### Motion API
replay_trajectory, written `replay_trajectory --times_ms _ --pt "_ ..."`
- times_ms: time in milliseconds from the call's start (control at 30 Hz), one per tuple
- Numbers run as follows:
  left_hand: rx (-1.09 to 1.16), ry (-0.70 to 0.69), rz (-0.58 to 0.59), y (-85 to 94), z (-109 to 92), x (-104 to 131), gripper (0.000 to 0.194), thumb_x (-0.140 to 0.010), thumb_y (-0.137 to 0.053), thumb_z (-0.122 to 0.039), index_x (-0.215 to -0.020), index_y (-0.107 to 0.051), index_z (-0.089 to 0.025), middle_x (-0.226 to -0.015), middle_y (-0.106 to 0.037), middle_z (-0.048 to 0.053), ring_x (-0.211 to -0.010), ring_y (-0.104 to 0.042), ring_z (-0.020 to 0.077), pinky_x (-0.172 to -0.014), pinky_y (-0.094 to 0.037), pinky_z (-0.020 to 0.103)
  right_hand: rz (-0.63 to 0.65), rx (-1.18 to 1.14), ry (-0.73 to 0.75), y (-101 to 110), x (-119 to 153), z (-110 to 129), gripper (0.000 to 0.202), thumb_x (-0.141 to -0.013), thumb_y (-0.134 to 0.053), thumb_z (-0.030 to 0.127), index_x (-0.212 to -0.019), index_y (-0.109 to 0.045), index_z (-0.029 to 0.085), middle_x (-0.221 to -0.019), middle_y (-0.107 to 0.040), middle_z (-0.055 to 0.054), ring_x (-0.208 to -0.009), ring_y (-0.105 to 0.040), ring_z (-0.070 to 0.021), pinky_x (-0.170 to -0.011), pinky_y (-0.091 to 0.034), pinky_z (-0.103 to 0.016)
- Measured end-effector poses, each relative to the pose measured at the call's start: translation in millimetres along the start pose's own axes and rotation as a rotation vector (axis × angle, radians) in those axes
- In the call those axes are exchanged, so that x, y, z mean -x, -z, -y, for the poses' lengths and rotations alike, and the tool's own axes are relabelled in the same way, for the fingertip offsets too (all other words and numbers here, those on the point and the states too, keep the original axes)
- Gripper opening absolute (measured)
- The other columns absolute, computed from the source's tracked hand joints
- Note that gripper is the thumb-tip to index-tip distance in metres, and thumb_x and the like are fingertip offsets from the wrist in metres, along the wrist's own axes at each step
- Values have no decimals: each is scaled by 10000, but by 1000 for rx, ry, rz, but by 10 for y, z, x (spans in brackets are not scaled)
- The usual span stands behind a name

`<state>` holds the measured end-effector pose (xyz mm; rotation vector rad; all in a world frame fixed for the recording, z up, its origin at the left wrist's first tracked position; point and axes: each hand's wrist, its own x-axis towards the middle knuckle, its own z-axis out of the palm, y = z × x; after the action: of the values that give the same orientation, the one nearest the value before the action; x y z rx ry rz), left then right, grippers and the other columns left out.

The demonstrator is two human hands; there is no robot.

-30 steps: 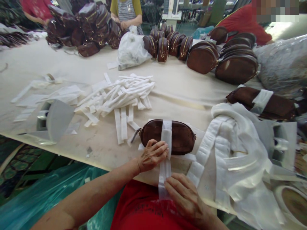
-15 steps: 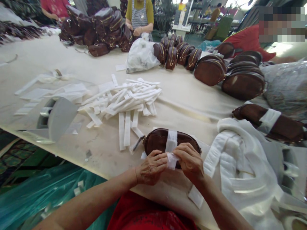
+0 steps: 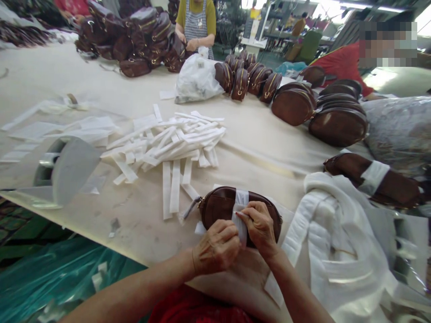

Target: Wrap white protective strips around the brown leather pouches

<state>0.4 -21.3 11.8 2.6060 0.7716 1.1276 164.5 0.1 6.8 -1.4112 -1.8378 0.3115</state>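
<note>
A dark brown leather bag (image 3: 218,205) lies on the table right in front of me, its zip pull sticking out on the left. Around its middle runs a white wrapping strip (image 3: 241,197). My right hand (image 3: 261,228) pinches the strip over the bag's front, thumb and forefinger pressed together. Lower down, my left hand (image 3: 218,247) is closed at the strip's near part, fingers curled; its fingertips are partly hidden. Left of the bag is a loose pile of cut white strips (image 3: 168,139).
Tape dispensers (image 3: 72,168) stand at the left and right. A heap of white padding (image 3: 323,224) and a wrapped brown bag (image 3: 387,179) lie to the right. Brown bags (image 3: 292,103) line the far side, near a white plastic bag (image 3: 198,78). A co-worker (image 3: 195,27) stands across.
My right hand has moved up and left along the strip, my left hand slightly down and right. The strip's loose end, earlier raised between my hands, now lies against the bag.
</note>
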Motion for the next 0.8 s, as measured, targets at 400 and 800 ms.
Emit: replay_trajectory --times_ms 400,800 --pt "-301 -64 94 -150 37 -67 140 -888 -472 -146 -917 -592 -79 -1085 -580 147 -1083 -532 259 -950 -435 400 -150 -102 -118 -24 1 -47 206 -840 -600 307 -668 -627 198 -771 -564 -25 -751 -535 -162 -685 -447 -297" --pt "-368 -54 28 -134 -53 22 219 -821 -482 -122 -962 -649 -123 -1164 -625 152 -1106 -573 279 -895 -464 423 -130 -98 -262 -74 -38 46 186 -751 -709 234 -598 -614 186 -744 -594 -8 -780 -564 -142 -712 -463 -250"
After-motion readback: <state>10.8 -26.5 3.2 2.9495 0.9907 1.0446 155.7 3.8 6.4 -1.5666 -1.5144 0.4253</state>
